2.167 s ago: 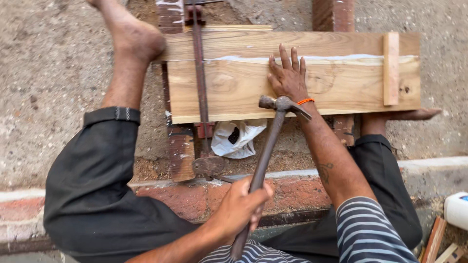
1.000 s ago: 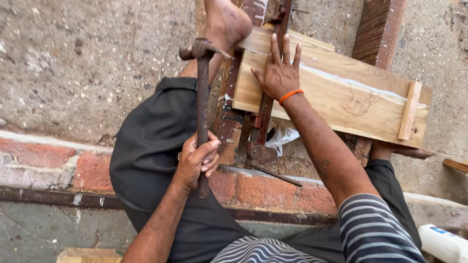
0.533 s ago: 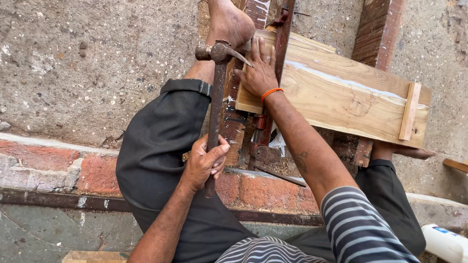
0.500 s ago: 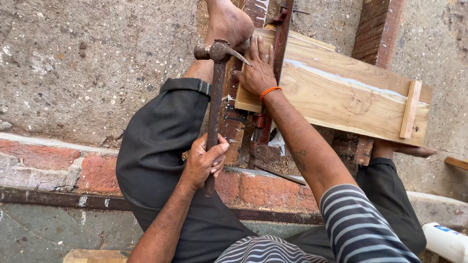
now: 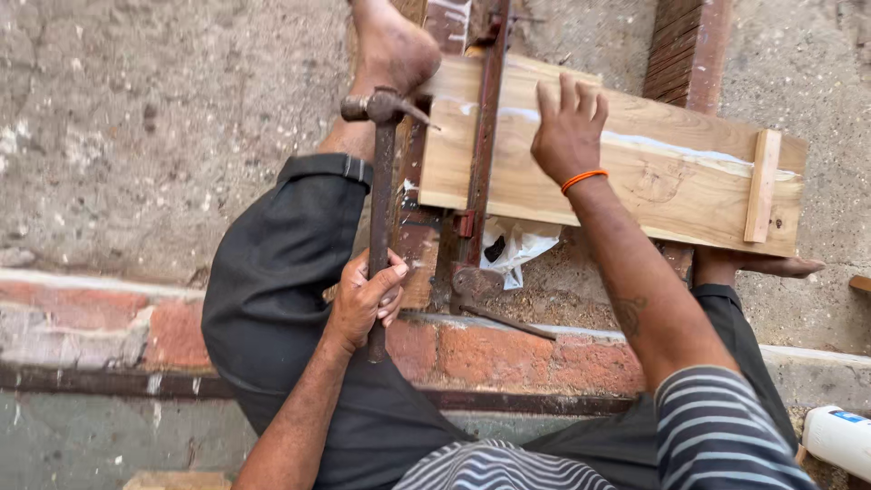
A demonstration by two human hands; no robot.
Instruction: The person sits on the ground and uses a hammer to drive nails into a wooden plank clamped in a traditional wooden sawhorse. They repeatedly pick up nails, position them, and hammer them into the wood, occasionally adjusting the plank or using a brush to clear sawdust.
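My left hand grips the handle of a rusty claw hammer, whose head sits by the left end of a glued wooden board. Flat on that board, fingers spread, lies my right hand, an orange band on its wrist. A rusty bar clamp runs across the board. My left foot rests at the board's left end. A small wooden cleat crosses the board's right end.
A brick curb runs under my legs. A crumpled white bag lies beneath the board. Reddish wooden beams support the board on rough concrete ground. A white plastic bottle lies at the lower right.
My right hand has slid from the board's left edge toward its middle. The hammer head stays by the board's left end, and the view has shifted slightly.
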